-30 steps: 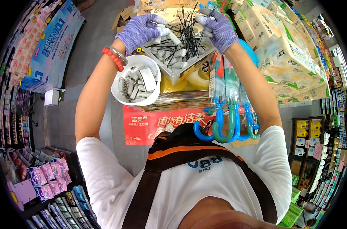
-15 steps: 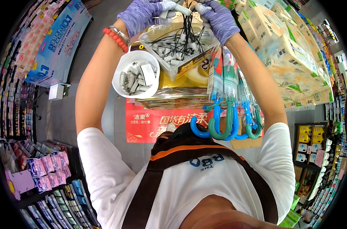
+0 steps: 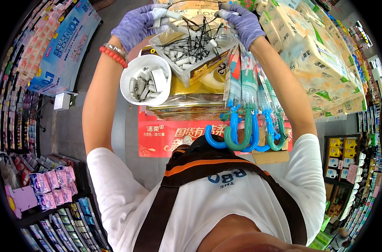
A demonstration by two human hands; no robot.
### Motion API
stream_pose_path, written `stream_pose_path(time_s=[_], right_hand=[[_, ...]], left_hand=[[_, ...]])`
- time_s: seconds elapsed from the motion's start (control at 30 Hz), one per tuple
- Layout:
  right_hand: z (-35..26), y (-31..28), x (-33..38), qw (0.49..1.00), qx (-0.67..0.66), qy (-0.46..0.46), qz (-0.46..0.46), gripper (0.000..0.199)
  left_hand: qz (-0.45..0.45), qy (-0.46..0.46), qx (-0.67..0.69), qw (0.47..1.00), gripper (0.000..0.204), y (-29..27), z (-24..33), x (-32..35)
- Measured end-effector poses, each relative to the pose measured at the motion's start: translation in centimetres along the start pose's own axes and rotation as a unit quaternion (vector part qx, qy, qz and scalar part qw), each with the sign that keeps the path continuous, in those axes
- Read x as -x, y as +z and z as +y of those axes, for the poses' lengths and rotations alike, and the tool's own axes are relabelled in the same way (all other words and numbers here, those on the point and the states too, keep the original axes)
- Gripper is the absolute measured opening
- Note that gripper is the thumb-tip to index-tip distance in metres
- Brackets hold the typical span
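My left hand (image 3: 136, 27), in a purple knitted glove with pale fingertips, grips a small grey-white security tag (image 3: 172, 14). From near it a thin black cord (image 3: 195, 1) runs across to my right hand (image 3: 244, 24), gloved alike, whose fingers are pinched at the cord's other end. Between and below both hands sits a clear plastic tray (image 3: 186, 78), piled with grey-white tags (image 3: 183, 61) and tangled black cords (image 3: 203, 40). Left of the tray, a white bucket (image 3: 125, 90) holds small grey pieces with metal pins (image 3: 141, 86) and a white block (image 3: 159, 80).
Stacked yellow boxes (image 3: 178, 91) support the tray. Several wrapped umbrellas (image 3: 249, 86) with blue and green hooked handles hang at their right side. Tissue packs (image 3: 317, 71) are piled at right. A blue display (image 3: 60, 50) stands at left, and a red printed sheet (image 3: 157, 145) lies below.
My hands have moved apart, the left going left and down with its tag, stretching a cord between them. The bunch of cords has dropped lower into the tray. The bucket appears slightly further left.
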State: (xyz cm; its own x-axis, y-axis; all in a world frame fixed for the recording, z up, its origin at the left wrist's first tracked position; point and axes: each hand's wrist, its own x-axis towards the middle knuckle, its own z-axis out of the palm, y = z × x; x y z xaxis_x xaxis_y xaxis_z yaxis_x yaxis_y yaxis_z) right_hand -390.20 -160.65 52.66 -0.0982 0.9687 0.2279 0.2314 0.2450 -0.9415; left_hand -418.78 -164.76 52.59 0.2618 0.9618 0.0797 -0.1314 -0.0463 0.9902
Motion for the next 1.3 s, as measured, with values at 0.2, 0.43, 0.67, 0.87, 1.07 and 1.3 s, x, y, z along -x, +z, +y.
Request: stream_pose_path(time_s=[0.2,0.43,0.67,0.87,1.07,1.3], right_hand=[[1.2,0.1,1.0,0.999,-0.021,0.009,-0.032,0.023],[0.9,-0.1,1.5,0.997,-0.068,0.023,-0.022,0.024],[2.1,-0.4,0.1,0.989,0.068,-0.115,0.064,0.018],[3.0,-1.2,-1.4,0.907,0.313,-0.264,0.102,0.022],[2.8,-1.4,-0.8,0.855,0.413,-0.303,0.077,0.025],[0.0,-0.4,-0.5,0.854,0.472,-0.204,0.072,0.025]], left_hand=[[0.006,-0.033,0.025,0.999,0.035,1.7,-1.1,1.7],[0.002,-0.051,0.019,0.999,0.03,2.4,-1.8,2.7],[-0.074,0.023,-0.192,0.978,0.03,4.3,-1.9,2.5],[-0.045,0.007,-0.157,0.987,0.027,5.5,-1.4,2.5],[-0.034,-0.004,-0.18,0.983,0.029,6.4,-1.3,3.1],[-0.023,-0.026,-0.219,0.975,0.026,8.6,-2.3,3.2]])
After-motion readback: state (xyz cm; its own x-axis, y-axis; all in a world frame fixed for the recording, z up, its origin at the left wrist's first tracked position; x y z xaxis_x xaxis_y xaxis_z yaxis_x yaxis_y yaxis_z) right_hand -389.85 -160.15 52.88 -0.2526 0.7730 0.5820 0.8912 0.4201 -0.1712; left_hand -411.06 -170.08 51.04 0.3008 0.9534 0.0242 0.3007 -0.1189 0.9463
